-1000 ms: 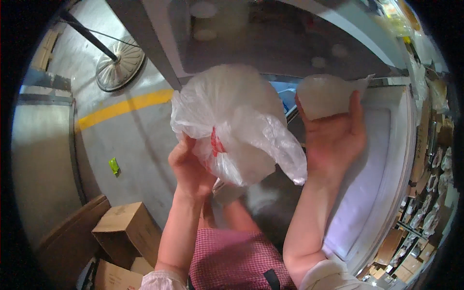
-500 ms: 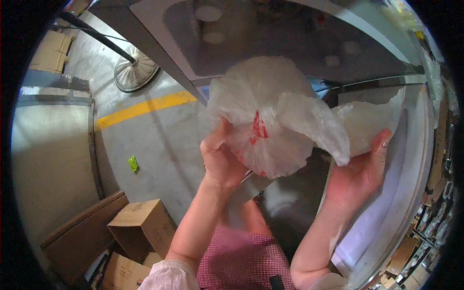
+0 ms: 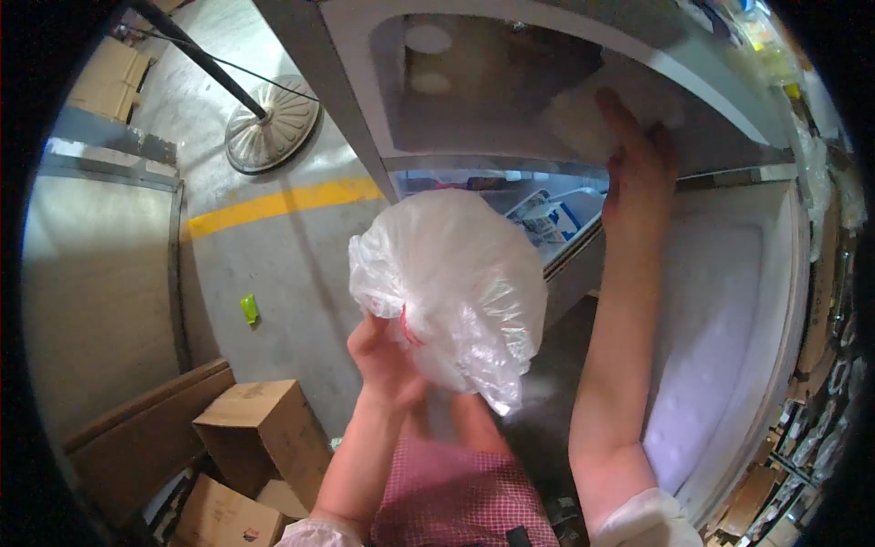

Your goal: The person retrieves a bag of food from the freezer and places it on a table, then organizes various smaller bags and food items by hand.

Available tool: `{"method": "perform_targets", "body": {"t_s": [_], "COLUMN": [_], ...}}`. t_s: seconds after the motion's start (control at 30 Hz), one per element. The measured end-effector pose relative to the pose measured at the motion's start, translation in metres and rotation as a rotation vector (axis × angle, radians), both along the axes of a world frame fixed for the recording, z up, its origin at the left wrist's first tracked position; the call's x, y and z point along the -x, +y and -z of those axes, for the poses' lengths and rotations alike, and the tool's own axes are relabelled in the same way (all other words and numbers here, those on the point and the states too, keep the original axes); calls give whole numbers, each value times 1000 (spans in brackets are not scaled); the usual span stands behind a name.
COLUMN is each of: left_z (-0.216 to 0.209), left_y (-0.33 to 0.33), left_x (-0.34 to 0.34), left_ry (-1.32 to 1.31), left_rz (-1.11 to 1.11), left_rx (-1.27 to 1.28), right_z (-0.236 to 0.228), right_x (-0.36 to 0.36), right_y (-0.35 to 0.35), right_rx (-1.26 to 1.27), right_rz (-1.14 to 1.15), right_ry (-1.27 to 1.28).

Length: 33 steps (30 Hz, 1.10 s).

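A bulging, whitish translucent plastic bag with a red tie at its gathered neck hangs in front of me. My left hand is closed around the bag near that red tie, and some fingers are hidden by it. Stretched far forward, my right hand is over the dark panel of a white-framed cabinet. Its fingers curl over a pale translucent bag-like piece, blurred and partly covered by the hand. What that piece contains cannot be made out.
Below the panel, an open compartment shows a white basket with blue-and-white packs. A white padded door stands swung out at right. Cardboard boxes lie at lower left. A round pole base and green wrapper are on the floor.
My right hand has moved forward and up from beside the door to the dark panel, carrying the pale piece. My left hand has drawn the tied bag lower and nearer, turning it.
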<state>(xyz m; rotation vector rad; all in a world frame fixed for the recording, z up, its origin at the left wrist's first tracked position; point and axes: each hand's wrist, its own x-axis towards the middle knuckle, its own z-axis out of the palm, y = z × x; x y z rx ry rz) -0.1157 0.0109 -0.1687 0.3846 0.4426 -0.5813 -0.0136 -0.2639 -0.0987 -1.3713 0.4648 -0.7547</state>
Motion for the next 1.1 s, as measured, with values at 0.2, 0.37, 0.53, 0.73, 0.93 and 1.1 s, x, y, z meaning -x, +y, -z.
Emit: {"method": "perform_targets", "body": {"t_s": [0.2, 0.37, 0.53, 0.73, 0.93, 1.1], "left_z": [14, 27, 26, 38, 35, 34], "left_y": [17, 29, 34, 31, 21, 17], "left_x": [-5, -7, -7, -9, -9, -7], "left_ry": [-23, -91, -153, -64, -69, -12], "left_rz": [-44, -89, -159, -109, -93, -74], "left_rx": [149, 450, 407, 303, 292, 273], "right_z": [18, 15, -2, -18, -8, 5], "right_x": [-18, -31, -9, -62, -94, -125], "right_y": [0, -41, -3, 43, 44, 17], "right_rx": [206, 620, 1578, 1622, 2129, 1807], "right_rz": [29, -34, 256, -109, 10, -172], "right_ry": [15, 413, 654, -117, 102, -61]}}
